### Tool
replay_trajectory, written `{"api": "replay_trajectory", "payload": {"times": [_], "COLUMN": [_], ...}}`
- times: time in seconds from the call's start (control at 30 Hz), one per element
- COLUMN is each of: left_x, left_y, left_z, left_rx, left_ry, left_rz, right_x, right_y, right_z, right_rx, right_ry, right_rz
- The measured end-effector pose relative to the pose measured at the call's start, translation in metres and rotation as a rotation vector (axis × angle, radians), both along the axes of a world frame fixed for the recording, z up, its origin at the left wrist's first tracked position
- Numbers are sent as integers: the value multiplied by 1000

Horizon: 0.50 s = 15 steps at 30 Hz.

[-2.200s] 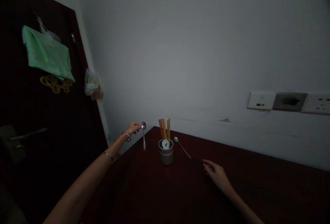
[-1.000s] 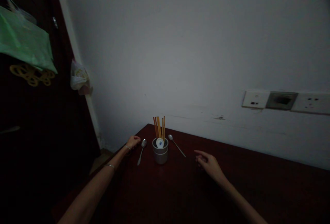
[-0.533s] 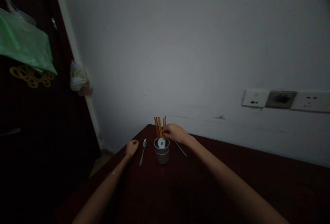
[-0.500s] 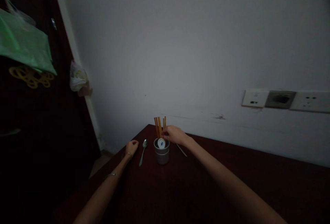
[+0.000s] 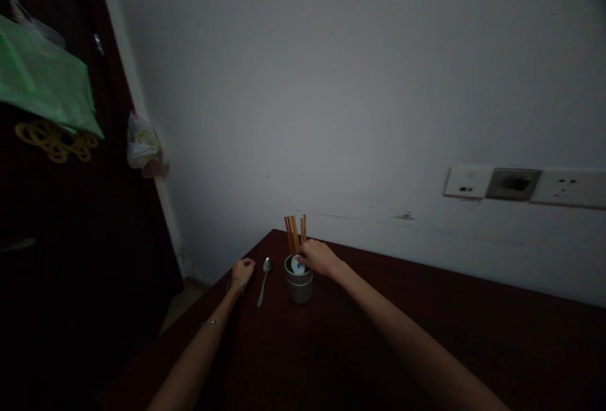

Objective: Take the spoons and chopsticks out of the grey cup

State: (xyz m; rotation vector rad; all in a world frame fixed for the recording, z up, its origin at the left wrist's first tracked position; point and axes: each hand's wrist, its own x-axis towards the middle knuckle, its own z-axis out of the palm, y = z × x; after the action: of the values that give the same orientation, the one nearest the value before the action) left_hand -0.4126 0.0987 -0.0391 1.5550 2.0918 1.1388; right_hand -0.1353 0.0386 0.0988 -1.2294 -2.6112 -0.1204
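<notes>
Right hand [image 5: 318, 256] right over the utensil holder [image 5: 300, 290], coming across from the right, fingers bent down at the white porcelain spoon [image 5: 297, 265] with its blue motif! Are they clamped on it? Can't tell; the fingertips are partly hidden by the hand itself. The spoon sits in the mouth of the holder, bowl up, at the near side, and behind it the wooden chopsticks [image 5: 294, 234] stand up in a loose, slightly leaning bunch.

Over on the left, the left hand [image 5: 243, 269] rests by the table's left edge, fingers loosely curled; whether the tips meet, no telling from here. Just to its right lies a metal spoon [image 5: 264, 281], bowl far, handle towards the near side, between that hand and the holder. All of it at the far corner of the dark red-brown table [image 5: 379, 341], close to the pale wall [image 5: 331, 114].
</notes>
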Motion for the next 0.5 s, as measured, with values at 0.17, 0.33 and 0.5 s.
{"api": "replay_trajectory", "payload": {"times": [0.17,0.33,0.5], "left_x": [2,8,13], "left_y": [-3,-11,-16], "left_z": [3,12,19], "left_rx": [10,2,-21], "left_ry": [-19,-53,-82], "left_rz": [-12,-2,30], "right_x": [1,4,13], "right_y": [1,2,1], "right_z": [8,26,57], "right_rx": [-1,69,145], "right_ry": [26,84,193], "right_rz": [8,-18,-40]}}
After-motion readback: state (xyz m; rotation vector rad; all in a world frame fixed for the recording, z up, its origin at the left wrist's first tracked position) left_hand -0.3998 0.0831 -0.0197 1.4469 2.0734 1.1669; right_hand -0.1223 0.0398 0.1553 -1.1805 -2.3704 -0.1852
